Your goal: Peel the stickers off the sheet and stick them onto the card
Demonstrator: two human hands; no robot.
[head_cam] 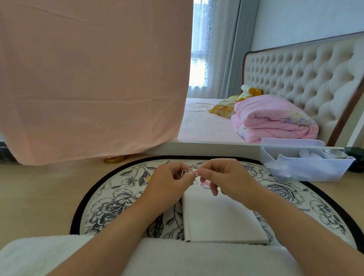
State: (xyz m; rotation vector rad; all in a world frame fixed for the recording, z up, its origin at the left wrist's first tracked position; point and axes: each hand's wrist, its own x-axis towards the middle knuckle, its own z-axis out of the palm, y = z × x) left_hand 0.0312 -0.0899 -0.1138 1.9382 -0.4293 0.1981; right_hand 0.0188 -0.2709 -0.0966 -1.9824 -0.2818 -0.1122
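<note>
From my remote seat I see both hands raised together over the far edge of the round black-rimmed mat with a grey flower print [107, 201]. The left hand [169, 180] pinches a small black-outlined sticker [186, 172] between thumb and forefinger, its other fingers curled. The right hand [221, 176] meets it fingertip to fingertip and nips the sticker's right end, with its lower fingers hanging loosely curled. I cannot tell whether any backing clings to the sticker.

Below the hands a white rectangular card [219, 218] lies flat on the mat, its near edge touching the white fluffy cloth [44, 255] at the mat's near edge. A small pink sticker [205, 183] shows at the card's far edge, half hidden by the right hand's fingers.

Off the mat's right edge stands a clear plastic bin [307, 171]. A pink hanging sheet [82, 69] fills the far left.
</note>
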